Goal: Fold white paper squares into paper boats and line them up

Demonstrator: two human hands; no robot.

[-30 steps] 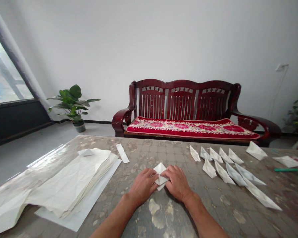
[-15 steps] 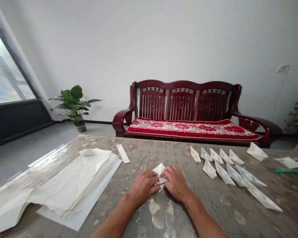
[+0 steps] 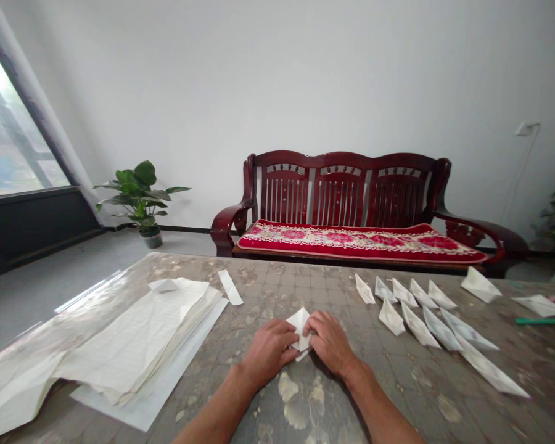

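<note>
A small piece of folded white paper (image 3: 300, 320) lies on the table at the middle, its pointed corner facing away from me. My left hand (image 3: 271, 348) grips its left side, with the thumb near the lower edge. On the right side, my right hand (image 3: 329, 342) holds the same paper with curled fingers. Parts of the folds are hidden under my fingers. Several folded paper boats (image 3: 419, 327) stand in rows to the right of my hands.
A stack of paper sheets (image 3: 139, 339) lies on the left of the patterned table (image 3: 240, 394), near a loose paper strip (image 3: 230, 288). A green pen-like stick (image 3: 538, 321) rests at the far right. Beyond the table are a wooden bench (image 3: 335, 185) and a potted plant (image 3: 143, 200).
Both hands stay on the folded paper and shift only slightly. The fingers have moved a little over the folds, and the lower flap looks different. The whole view has drifted slightly.
</note>
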